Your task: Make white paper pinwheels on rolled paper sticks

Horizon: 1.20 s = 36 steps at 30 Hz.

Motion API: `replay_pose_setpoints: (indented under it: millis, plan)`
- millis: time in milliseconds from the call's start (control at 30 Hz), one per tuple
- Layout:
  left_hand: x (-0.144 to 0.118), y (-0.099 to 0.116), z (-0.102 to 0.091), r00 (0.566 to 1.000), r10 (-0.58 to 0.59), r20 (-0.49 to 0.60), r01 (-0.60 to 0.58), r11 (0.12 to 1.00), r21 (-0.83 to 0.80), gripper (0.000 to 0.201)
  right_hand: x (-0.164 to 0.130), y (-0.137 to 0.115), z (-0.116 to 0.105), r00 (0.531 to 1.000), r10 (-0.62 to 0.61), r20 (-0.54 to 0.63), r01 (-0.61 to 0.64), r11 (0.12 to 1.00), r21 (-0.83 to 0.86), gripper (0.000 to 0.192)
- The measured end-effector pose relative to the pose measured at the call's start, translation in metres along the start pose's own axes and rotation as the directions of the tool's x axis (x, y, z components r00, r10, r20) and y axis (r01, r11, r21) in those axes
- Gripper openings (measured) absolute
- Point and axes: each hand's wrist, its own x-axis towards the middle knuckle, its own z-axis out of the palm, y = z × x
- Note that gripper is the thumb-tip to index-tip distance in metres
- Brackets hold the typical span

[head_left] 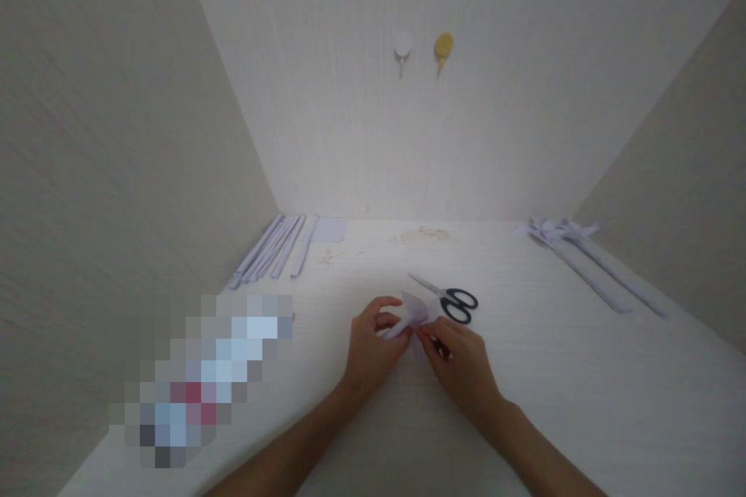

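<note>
A folded piece of lavender paper (414, 307), with pointed flaps standing up, is held between both hands in the middle of the table. My left hand (376, 349) is closed round its lower left side, thumb and fingers pinching it. My right hand (463, 361) pinches at the paper's base from the right; its fingertips meet there, and any small thing between them is hidden. Just beyond my right hand lies a pair of scissors (458, 304) with black handles, blades slightly apart and pointing to the upper left.
Several lavender paper strips (271, 250) lie at the left beside a flat lavender sheet (329, 230). Small tan bits (428, 234) are scattered near the back wall. Long strips with bow-like paper tops (556, 230) lie at the right. A blurred-out object (215, 380) is at the left front.
</note>
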Motion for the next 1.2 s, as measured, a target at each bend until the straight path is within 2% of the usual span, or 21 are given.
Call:
replay_pose_setpoints:
  millis: [100,267,367,533,700,800,867,1000,1100,1200]
  plan:
    - [0.000,-0.001,0.000,1.000,-0.004,0.003,0.004,1.000,0.006,0.030,0.000,0.002,-0.002,1.000,-0.021,0.016,0.021,1.000,0.012,0.021]
    - [0.000,0.002,0.001,1.000,-0.013,-0.007,0.013,1.000,-0.001,0.030,0.002,0.001,-0.002,0.988,0.122,0.091,-0.128,0.989,0.068,0.018]
    - [0.001,0.003,0.001,1.000,-0.023,-0.015,0.022,0.999,-0.024,0.030,0.002,0.000,0.000,0.978,0.192,0.079,-0.199,0.975,0.097,0.013]
    - [0.003,0.002,0.002,0.999,-0.041,-0.016,0.040,0.997,-0.060,0.032,0.004,0.002,-0.001,0.960,0.260,0.104,-0.276,0.938,0.211,0.022]
    - [0.002,0.004,0.001,0.998,-0.057,-0.020,0.055,0.997,-0.062,0.032,0.003,0.002,-0.002,0.956,0.218,0.197,-0.275,0.897,0.346,0.014]
    - [0.001,0.004,0.001,0.999,-0.045,-0.022,0.044,0.998,-0.052,0.032,0.002,0.003,-0.003,0.944,0.228,0.240,-0.293,0.914,0.282,0.012]
    - [0.001,0.003,0.001,0.999,-0.030,-0.021,0.029,0.999,-0.036,0.032,0.001,0.004,-0.003,0.945,0.211,0.252,-0.259,0.950,0.174,0.015]
    - [0.001,0.002,0.002,1.000,-0.023,-0.021,0.022,1.000,-0.022,0.031,0.002,0.008,-0.003,0.972,0.073,0.223,-0.063,0.997,-0.052,0.024]
    - [0.001,0.002,0.002,0.999,-0.033,-0.031,0.032,0.999,-0.019,0.030,0.001,0.010,-0.003,0.982,-0.005,0.191,0.018,0.997,-0.071,0.026]
    - [0.002,0.001,0.002,0.998,-0.050,-0.029,0.050,0.998,-0.027,0.030,0.001,0.011,-0.001,0.988,-0.017,0.156,0.018,1.000,-0.006,0.027]
